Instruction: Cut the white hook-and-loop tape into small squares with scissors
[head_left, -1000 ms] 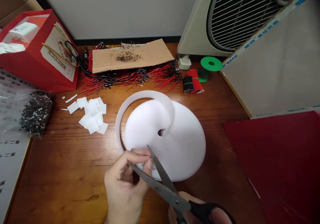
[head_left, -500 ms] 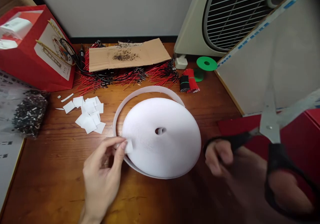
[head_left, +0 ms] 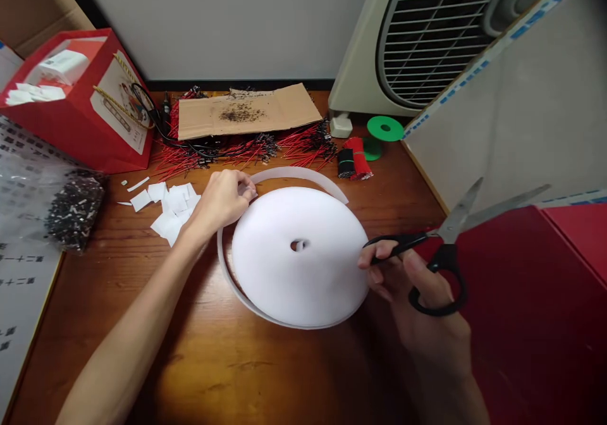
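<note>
A large roll of white tape [head_left: 284,292] lies flat on the wooden table. Its loose end, a white strip [head_left: 303,172], curves around the roll's left and far sides. At the far left of that loop, my left hand [head_left: 222,198] has its fingers pinched on the strip; the fingertips are partly hidden. My right hand [head_left: 422,298] grips black-handled scissors [head_left: 451,227] by the loops at the roll's right side. The scissor blades are spread and point away to the right. Several cut white squares [head_left: 175,200] lie in a pile left of my left hand.
Cardboard [head_left: 284,112] rests on bundles of red wires [head_left: 303,150] at the back. A red gift bag [head_left: 114,121] and a clear bag of small black parts [head_left: 76,210] stand left. Behind right are a fan unit [head_left: 360,64], green spools [head_left: 385,128] and tied wires [head_left: 359,159].
My left hand has moved up and away from the roll's near left edge to the strip's far side; the small white piece it held is out of its fingertips. The scissors came left, closer to the roll.
</note>
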`<state>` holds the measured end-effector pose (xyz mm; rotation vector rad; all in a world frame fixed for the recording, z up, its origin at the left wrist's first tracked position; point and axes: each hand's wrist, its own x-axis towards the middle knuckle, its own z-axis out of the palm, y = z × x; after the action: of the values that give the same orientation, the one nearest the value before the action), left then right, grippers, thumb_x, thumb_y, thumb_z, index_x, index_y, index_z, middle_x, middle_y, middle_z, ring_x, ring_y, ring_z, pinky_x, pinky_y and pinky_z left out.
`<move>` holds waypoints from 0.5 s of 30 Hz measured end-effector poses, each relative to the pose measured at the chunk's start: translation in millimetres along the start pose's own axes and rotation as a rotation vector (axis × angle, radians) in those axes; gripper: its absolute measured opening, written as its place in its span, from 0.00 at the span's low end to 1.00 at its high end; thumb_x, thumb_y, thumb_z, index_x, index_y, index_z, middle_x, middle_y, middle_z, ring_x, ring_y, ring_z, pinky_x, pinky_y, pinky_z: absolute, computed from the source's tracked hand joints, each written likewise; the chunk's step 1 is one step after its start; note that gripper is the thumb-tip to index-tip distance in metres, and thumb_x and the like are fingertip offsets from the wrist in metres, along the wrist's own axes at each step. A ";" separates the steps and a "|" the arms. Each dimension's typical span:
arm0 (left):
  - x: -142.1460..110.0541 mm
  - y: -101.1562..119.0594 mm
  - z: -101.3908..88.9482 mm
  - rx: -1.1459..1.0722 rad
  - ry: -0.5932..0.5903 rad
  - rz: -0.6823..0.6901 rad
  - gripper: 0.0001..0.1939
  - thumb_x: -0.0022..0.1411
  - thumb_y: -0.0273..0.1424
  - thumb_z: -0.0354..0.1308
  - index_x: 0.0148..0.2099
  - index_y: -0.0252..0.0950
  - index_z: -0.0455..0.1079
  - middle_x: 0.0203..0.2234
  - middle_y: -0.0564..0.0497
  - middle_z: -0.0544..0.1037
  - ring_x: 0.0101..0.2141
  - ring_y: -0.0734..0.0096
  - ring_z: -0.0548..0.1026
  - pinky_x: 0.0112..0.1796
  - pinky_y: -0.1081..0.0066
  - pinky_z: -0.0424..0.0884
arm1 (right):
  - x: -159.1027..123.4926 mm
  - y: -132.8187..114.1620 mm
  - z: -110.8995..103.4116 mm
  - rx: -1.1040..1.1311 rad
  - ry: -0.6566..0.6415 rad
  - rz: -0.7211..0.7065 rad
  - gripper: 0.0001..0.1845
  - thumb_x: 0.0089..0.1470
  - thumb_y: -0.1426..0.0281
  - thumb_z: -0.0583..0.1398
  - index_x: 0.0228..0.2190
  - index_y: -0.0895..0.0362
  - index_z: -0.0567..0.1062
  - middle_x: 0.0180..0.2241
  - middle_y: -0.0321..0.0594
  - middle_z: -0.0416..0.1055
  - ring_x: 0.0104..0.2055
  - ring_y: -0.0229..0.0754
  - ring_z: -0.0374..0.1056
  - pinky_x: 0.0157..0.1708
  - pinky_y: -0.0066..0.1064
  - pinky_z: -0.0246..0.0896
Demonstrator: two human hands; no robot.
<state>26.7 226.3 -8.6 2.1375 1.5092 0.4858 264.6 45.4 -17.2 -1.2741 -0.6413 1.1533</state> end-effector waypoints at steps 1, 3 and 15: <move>6.2 -0.5 2.5 -0.005 -0.012 0.025 0.08 0.59 0.24 0.60 0.31 0.37 0.80 0.34 0.43 0.87 0.39 0.48 0.83 0.47 0.53 0.76 | 0.7 0.7 0.2 0.006 0.017 -0.008 0.21 0.50 0.48 0.73 0.28 0.52 0.80 0.28 0.38 0.75 0.25 0.38 0.59 0.20 0.25 0.54; 17.1 -0.2 7.5 -0.023 -0.030 0.088 0.07 0.57 0.24 0.61 0.31 0.37 0.80 0.35 0.44 0.87 0.40 0.50 0.83 0.48 0.54 0.76 | 2.5 2.8 -0.1 0.009 0.021 -0.026 0.21 0.50 0.49 0.73 0.28 0.53 0.80 0.28 0.39 0.76 0.24 0.38 0.59 0.19 0.25 0.54; -5.2 11.1 -41.9 -0.451 0.111 0.331 0.06 0.59 0.25 0.62 0.31 0.41 0.77 0.30 0.49 0.84 0.34 0.63 0.82 0.38 0.64 0.79 | 4.4 4.3 -10.8 -0.001 -0.086 -0.075 0.20 0.59 0.49 0.70 0.36 0.53 0.79 0.40 0.44 0.83 0.26 0.41 0.71 0.20 0.29 0.67</move>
<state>11.0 225.6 32.1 2.0171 0.9740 0.9722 274.4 44.7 -24.8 -1.1961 -0.7470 1.1510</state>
